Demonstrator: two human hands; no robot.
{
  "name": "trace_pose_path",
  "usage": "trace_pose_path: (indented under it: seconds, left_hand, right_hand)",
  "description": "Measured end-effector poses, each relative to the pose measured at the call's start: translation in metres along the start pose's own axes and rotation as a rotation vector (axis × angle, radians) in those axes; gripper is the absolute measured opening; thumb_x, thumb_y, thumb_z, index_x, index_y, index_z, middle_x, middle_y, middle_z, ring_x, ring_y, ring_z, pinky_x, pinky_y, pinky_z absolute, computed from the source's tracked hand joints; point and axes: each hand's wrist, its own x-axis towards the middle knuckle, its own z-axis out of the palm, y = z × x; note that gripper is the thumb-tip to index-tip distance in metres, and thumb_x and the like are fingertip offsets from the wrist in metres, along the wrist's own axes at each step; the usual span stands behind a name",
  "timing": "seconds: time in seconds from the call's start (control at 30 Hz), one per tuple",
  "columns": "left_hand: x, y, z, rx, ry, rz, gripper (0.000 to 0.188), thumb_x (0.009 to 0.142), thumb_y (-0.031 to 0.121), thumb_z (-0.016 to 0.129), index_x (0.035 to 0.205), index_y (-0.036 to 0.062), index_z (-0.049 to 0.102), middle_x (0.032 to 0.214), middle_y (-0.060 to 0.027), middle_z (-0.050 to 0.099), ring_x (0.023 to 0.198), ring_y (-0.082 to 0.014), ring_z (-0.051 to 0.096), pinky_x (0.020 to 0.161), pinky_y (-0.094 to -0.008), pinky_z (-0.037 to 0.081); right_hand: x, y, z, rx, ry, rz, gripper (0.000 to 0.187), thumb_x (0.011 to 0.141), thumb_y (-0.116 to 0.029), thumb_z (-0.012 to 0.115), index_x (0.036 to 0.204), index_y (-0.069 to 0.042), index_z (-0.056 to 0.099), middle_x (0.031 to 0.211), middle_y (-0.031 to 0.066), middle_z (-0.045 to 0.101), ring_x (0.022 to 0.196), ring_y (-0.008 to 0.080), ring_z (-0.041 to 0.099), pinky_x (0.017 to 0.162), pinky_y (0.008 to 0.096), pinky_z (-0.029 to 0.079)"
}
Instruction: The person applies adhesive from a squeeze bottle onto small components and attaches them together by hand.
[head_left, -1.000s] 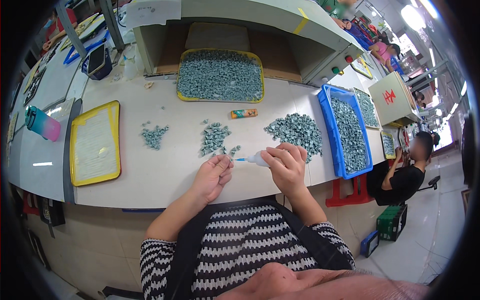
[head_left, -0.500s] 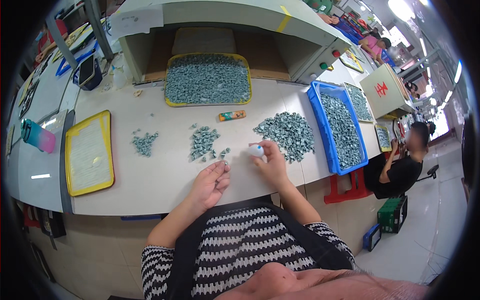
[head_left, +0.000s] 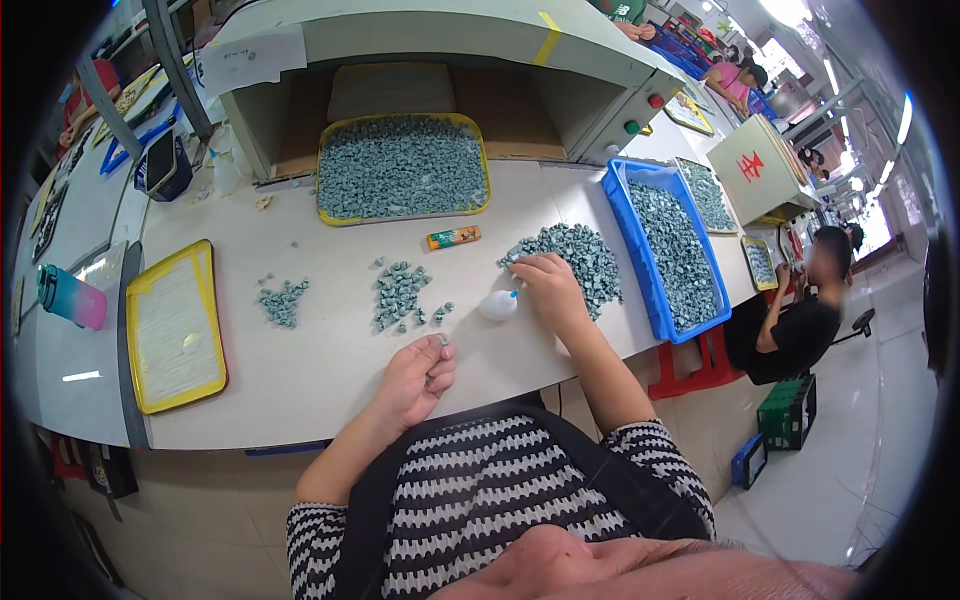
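Note:
My left hand (head_left: 418, 380) is closed near the table's front edge, with a small grey-green stone piece (head_left: 444, 341) pinched at thumb and fingertips. To its right, my right hand (head_left: 553, 293) reaches to the left edge of a loose pile of grey-green pieces (head_left: 580, 250). Its fingers are bent together, and whatever is between the tips is too small to make out. A white squeeze bottle with a blue tip (head_left: 496, 306) lies on the table against that hand. Ahead of my left hand is a smaller cluster of pieces (head_left: 398, 292); another cluster (head_left: 284, 302) lies farther left.
An orange-and-green tube (head_left: 453, 238) lies mid-table. Behind it, a yellow-rimmed tray (head_left: 322, 205) of pieces stands at a box-like hood (head_left: 400, 35). A blue bin (head_left: 655, 300) is right, a yellow-edged tray (head_left: 217, 330) left, with a bottle (head_left: 75, 300) beyond. Co-workers sit farther off.
My right hand has moved forward from around the squeeze bottle to the edge of the pile, and the bottle now lies on the table. My left hand keeps its pinch.

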Motion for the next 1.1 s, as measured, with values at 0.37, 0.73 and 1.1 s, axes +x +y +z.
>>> trace_pose_path:
  seconds: [0.37, 0.73, 1.1]
  left_hand:
    - [-0.001, 0.001, -0.001, 0.006, -0.003, 0.017, 0.009, 0.094, 0.013, 0.046, 0.093, 0.004, 0.047, 0.083, -0.0022, 0.045, 0.06, -0.0063, 0.033, 0.047, -0.0165, 0.029]
    - [-0.003, 0.002, -0.001, -0.036, -0.016, 0.023, 0.009, 0.094, 0.013, 0.047, 0.092, 0.0043, 0.047, 0.082, -0.0024, 0.045, 0.06, -0.0062, 0.033, 0.048, -0.0164, 0.029]
    - [-0.001, 0.002, -0.002, 0.031, -0.012, 0.013, 0.011, 0.093, 0.016, 0.05, 0.092, 0.0045, 0.05, 0.085, -0.0034, 0.049, 0.06, -0.0051, 0.034, 0.047, -0.0157, 0.029]
  right_hand:
    - [-0.008, 0.0, 0.002, -0.016, -0.151, 0.075, 0.026, 0.072, 0.002, 0.054, 0.096, -0.001, 0.064, 0.095, 0.0128, 0.059, 0.092, 0.0293, 0.055, 0.083, 0.0345, 0.044]
    - [-0.007, -0.008, -0.016, 0.189, 0.011, 0.34, 0.013, 0.076, 0.002, 0.061, 0.088, 0.0, 0.056, 0.09, 0.0121, 0.059, 0.08, 0.0231, 0.06, 0.071, 0.031, 0.049]
    - [-0.019, -0.082, -0.01, 0.471, 0.093, -0.06, 0.025, 0.065, 0.003, 0.072, 0.089, 0.0, 0.065, 0.079, 0.0105, 0.065, 0.071, 0.0209, 0.064, 0.064, 0.0276, 0.052]
